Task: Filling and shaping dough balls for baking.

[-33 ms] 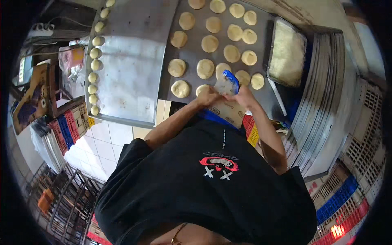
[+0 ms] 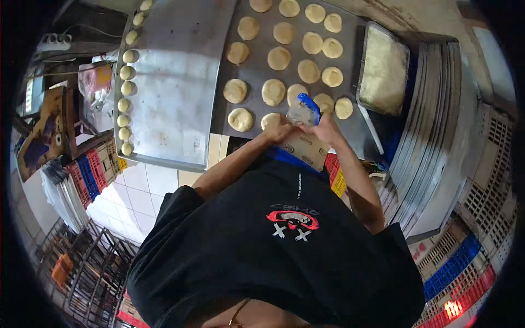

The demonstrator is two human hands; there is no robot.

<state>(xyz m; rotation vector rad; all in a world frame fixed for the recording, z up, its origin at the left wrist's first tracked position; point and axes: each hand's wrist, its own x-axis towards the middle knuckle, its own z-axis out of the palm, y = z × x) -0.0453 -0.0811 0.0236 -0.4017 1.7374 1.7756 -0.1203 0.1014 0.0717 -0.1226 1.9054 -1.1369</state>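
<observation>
Centrally, your left hand (image 2: 278, 130) and right hand (image 2: 326, 131) are close together, both gripping a printed plastic packet (image 2: 303, 145) with blue ends — held in front of your black T-shirt (image 2: 262, 240), at the near edge of a dark baking tray (image 2: 257, 68). Flattened dough rounds (image 2: 273, 92) lie in rows on that tray. On its left, a paler tray (image 2: 169, 104) carries small dough balls (image 2: 127, 72); on its right — a rectangular pan (image 2: 363, 64) of pale material.
</observation>
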